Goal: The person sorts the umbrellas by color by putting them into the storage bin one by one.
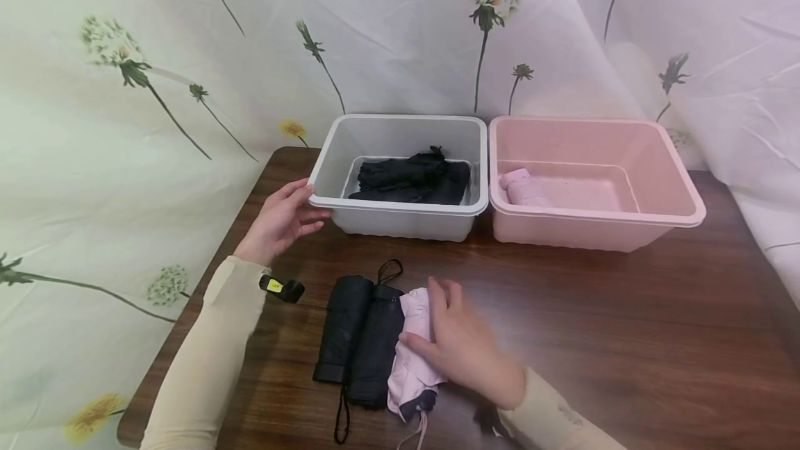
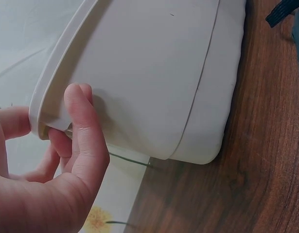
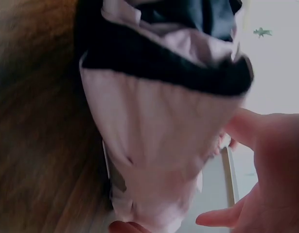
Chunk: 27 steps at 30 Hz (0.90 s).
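At the near left corner of the pale grey bin [image 1: 400, 221], my left hand [image 1: 281, 221] grips the rim, with fingers on both sides of it in the left wrist view. My right hand [image 1: 469, 342] arches over a pink folded umbrella [image 1: 415, 367], its thumb lying across the left edge. In the right wrist view the umbrella [image 3: 144, 116] shows a dark band and dark inner cloth, with fingers [image 3: 222, 217] spread around it. Two black folded umbrellas, one [image 1: 344, 325] at the left and one [image 1: 377, 346] in the middle, lie side by side against the pink one.
Inside the grey bin lie black folded umbrellas [image 1: 406, 176]. A pink bin [image 1: 581, 228] stands right beside it, with a small pink bundle [image 1: 523, 187] in its left corner. Both stand on a dark wooden table [image 1: 625, 325], before a flower-print curtain [image 1: 400, 33].
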Tool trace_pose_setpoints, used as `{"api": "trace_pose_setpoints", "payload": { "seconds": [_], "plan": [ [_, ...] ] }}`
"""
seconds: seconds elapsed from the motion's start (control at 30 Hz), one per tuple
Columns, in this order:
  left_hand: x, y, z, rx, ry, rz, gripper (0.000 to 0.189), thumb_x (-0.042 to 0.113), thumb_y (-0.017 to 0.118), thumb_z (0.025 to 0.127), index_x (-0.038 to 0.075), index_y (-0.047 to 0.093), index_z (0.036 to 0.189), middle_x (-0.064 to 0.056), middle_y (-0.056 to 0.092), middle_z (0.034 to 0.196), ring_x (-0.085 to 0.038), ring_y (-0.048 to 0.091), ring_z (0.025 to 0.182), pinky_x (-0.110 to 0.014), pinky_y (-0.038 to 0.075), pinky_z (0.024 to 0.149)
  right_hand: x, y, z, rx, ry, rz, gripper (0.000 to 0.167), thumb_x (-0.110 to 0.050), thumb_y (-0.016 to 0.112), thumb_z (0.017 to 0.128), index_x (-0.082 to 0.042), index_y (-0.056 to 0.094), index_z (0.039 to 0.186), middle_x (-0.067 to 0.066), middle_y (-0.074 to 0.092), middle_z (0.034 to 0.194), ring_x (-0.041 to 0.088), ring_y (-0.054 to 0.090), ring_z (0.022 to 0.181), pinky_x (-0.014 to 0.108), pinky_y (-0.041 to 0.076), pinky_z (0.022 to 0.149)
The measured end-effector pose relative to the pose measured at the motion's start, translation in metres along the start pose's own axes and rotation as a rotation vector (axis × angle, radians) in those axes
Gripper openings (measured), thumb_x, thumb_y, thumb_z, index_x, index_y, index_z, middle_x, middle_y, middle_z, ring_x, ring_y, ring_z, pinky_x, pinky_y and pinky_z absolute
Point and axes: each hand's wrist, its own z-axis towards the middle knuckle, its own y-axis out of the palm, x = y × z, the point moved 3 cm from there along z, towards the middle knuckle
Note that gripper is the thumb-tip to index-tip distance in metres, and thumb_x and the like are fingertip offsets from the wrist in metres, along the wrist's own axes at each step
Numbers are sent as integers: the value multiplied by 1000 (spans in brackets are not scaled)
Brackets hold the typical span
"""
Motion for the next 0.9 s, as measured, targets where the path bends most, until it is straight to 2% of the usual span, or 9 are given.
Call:
{"api": "trace_pose_setpoints", "payload": {
  "seconds": [0.27, 0.5, 0.6, 0.7, 0.8, 0.9],
  "plan": [
    [1, 0, -1, -14, -2, -5, 60, 31, 57, 98, 17, 31, 150, -6, 51, 126, -14, 70, 84, -27, 58, 72, -11, 12, -3, 29, -6, -72, 97, -60, 67, 80, -3, 29, 148, 25, 35, 144, 41, 54, 116, 52, 53, 62],
    [2, 2, -2, -14, -2, -13, 59, 31, 57, 98, 17, 31, 149, -4, 52, 123, -15, 71, 84, -27, 58, 71, -10, 15, -3, 30, 14, -96, 96, -53, 70, 77, -3, 28, 148, 24, 32, 147, 40, 53, 118, 53, 53, 63],
    [2, 2, -1, -18, -1, -13, 59, 31, 57, 98, 16, 31, 149, -4, 52, 123, -15, 71, 84, -27, 58, 71, -7, 13, -3, 29, 10, -95, 98, -51, 71, 75, -2, 27, 148, 25, 31, 147, 39, 58, 109, 46, 52, 56],
    [2, 2, -2, -15, -4, -17, 59, 31, 57, 98, 17, 32, 149, -6, 51, 127, -15, 70, 84, -28, 58, 72, -1, 12, -2, 25, 10, -83, 100, -47, 73, 73, -1, 26, 148, 27, 30, 147, 37, 61, 94, 36, 47, 47],
    [2, 2, -2, -6, -8, -14, 59, 32, 57, 97, 17, 32, 149, -8, 49, 131, -15, 70, 84, -28, 58, 72, 4, 8, -2, 5, 25, -55, 102, -45, 75, 71, -2, 24, 149, 29, 27, 148, 33, 61, 81, 30, 40, 43],
    [1, 1, -2, -3, -9, -8, 60, 33, 58, 97, 18, 32, 149, -8, 48, 133, -15, 70, 85, -28, 58, 73, 10, 4, -2, -31, 53, -18, 105, -43, 77, 70, -4, 22, 151, 30, 25, 149, 26, 57, 67, 28, 39, 44]
  ]
}}
